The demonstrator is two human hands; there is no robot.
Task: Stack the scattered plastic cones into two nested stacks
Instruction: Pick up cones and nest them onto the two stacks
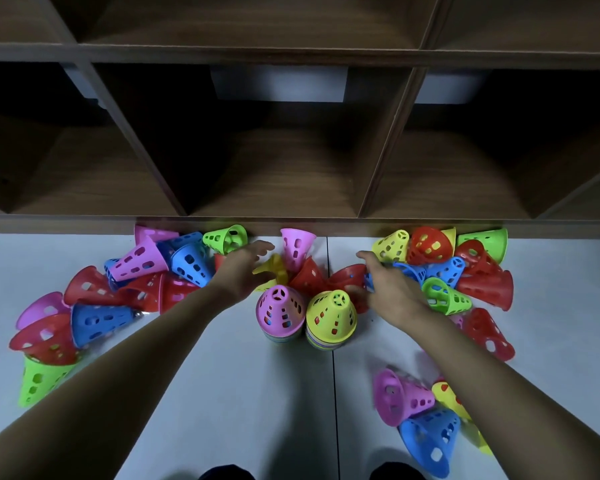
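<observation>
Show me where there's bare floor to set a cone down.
The widest bare floor lies nearer the person than the pink-topped stack and yellow-topped stack, between the left heap and the near-right cluster. Bare corners too by the shelf unit, far left and right. Crowded: that heap, the right heap, and behind the stacks.

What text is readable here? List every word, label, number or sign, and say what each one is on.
None: no word, number, label or sign can be read anywhere in the head view.
The plastic cones carry only cut-out holes, no print.
The wooden shelf and the pale bins in it show plain surfaces.
</observation>
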